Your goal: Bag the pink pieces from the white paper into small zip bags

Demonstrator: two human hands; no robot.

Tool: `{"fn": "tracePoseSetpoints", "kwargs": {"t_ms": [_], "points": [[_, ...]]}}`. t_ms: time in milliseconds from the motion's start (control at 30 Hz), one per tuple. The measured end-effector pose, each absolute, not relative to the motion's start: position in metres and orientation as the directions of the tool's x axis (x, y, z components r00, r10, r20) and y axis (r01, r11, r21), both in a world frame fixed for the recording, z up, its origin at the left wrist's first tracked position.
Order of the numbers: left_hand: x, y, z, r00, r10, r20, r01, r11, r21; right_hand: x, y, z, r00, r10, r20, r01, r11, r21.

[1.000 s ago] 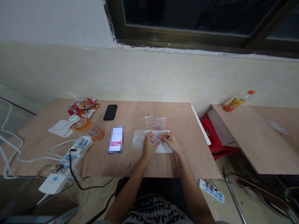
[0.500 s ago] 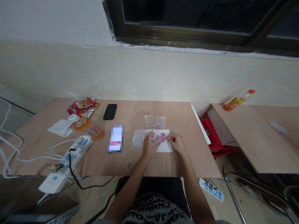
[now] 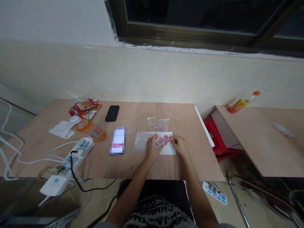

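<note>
I'm reading the table's near edge as running just below the hands, forearms crossing over it. Right edge is sitting well off the right hand, with plain wood spanning the gap. Left side is tighter: a lit phone, screen pixelated, is lying beyond the flat clear bag. Far side, two small packets are lying side by side just beyond the white sheet.

Left hand is holding a clear pouch between thumb and fingers, over the sheet's left part. Pink pieces are clustering at the pouch's right side, over the sheet. Right hand's fingers are bunching narrow at the cluster's right side; I can't tell if they're closed on a piece.

Materials: table is showing pale wood grain. Pouch and packets are looking like thin, glossy film; packets are showing pink at their near ends. Pieces are reading small and beady, too small to get shape. Sheet is lying flat, matte, straight-edged.
</note>
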State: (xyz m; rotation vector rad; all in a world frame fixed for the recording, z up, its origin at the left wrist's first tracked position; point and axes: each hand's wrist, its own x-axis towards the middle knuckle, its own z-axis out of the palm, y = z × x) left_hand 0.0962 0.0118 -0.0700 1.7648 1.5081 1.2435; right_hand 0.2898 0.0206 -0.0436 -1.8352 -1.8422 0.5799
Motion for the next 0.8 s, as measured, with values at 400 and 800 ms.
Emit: {"fn": "tracePoseSetpoints", "kwargs": {"t_ms": [400,800], "points": [[0.096,0.011,-0.069,-0.041,0.945,0.324,0.523,-0.255,0.813,0.29,0.021,-0.04,0.017,0.999,0.046,0.748,0.018,-0.664],[0.096,0.012,-0.074,-0.026,0.938,0.345,0.548,-0.275,0.79,0.265,0.027,-0.035,-0.07,0.995,0.069,0.425,0.093,-0.901]]}}
